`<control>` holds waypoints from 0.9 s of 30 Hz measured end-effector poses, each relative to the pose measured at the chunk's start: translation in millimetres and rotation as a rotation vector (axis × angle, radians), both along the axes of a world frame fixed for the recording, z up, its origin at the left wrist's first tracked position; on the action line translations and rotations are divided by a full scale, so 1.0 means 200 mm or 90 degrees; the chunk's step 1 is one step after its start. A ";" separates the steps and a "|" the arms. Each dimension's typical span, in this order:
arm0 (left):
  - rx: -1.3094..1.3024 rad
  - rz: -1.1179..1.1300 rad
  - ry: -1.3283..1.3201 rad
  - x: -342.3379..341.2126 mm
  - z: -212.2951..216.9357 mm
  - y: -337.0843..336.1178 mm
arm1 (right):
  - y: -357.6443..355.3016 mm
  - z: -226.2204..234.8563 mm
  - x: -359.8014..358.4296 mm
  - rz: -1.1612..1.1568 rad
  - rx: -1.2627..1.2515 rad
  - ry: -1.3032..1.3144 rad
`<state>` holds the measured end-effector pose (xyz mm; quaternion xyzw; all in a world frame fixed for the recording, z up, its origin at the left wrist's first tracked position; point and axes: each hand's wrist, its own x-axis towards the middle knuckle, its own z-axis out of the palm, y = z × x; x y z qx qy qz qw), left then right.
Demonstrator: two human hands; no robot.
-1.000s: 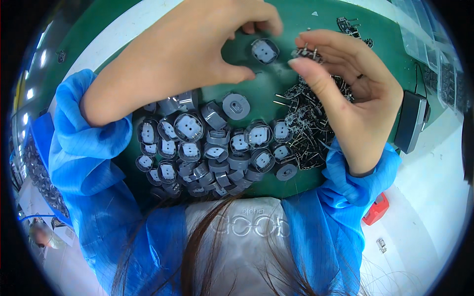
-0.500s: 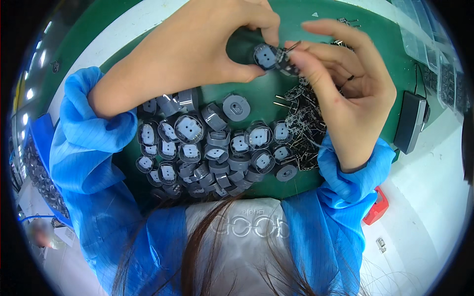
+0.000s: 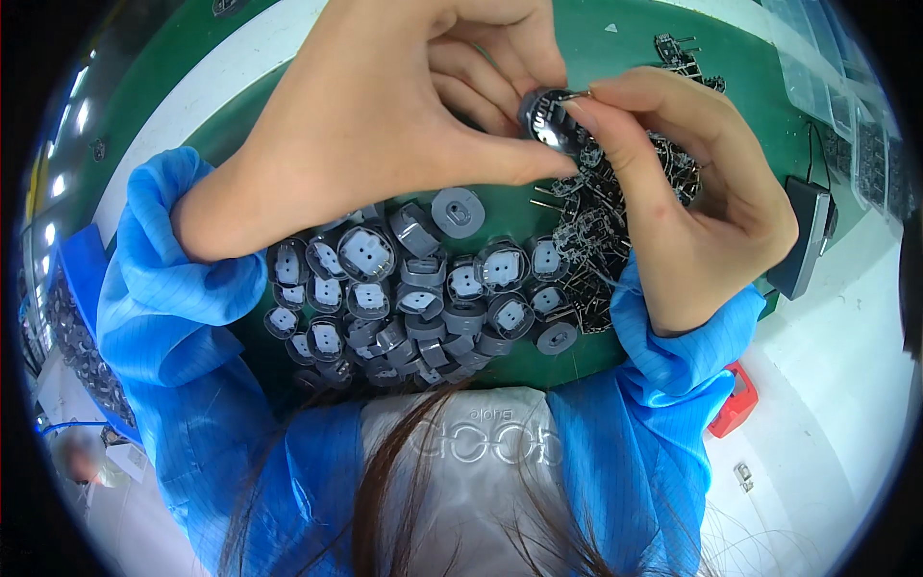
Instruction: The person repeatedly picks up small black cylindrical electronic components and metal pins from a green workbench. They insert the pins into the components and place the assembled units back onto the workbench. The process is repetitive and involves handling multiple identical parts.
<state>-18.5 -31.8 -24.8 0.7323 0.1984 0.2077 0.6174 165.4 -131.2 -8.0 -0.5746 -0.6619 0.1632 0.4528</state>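
My left hand (image 3: 404, 115) pinches a small round grey cap-shaped part (image 3: 544, 117) between thumb and fingers, held up over the green mat (image 3: 288, 106). My right hand (image 3: 692, 202) meets it from the right, thumb and forefinger pressed to a small dark piece with metal pins at the part's rim. Below the hands lies a heap of several matching round grey parts (image 3: 413, 298) with white square centres. A pile of small dark pinned pieces (image 3: 596, 240) lies under my right hand, partly hidden by it.
A black box-like device (image 3: 806, 236) with a cable sits at the mat's right edge. More dark pinned pieces (image 3: 685, 56) lie at the far right of the mat. A small red object (image 3: 735, 404) lies on the white table at the lower right. Clear trays (image 3: 827, 87) stand beyond.
Both hands have closed in on each other and come nearer the camera. The right fingers, apart a second ago, now pinch a pinned piece against the round part held by the left.
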 end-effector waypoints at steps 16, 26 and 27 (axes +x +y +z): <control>-0.126 0.077 0.113 0.03 0.12 -0.03 | 0.02 -0.04 -0.03 0.076 -0.063 0.105; 0.093 0.107 -0.081 0.00 0.07 -0.02 | 0.00 -0.13 -0.02 0.037 -0.072 0.260; 0.105 0.095 -0.081 -0.01 0.06 0.01 | 0.01 -0.08 -0.02 0.034 -0.120 0.243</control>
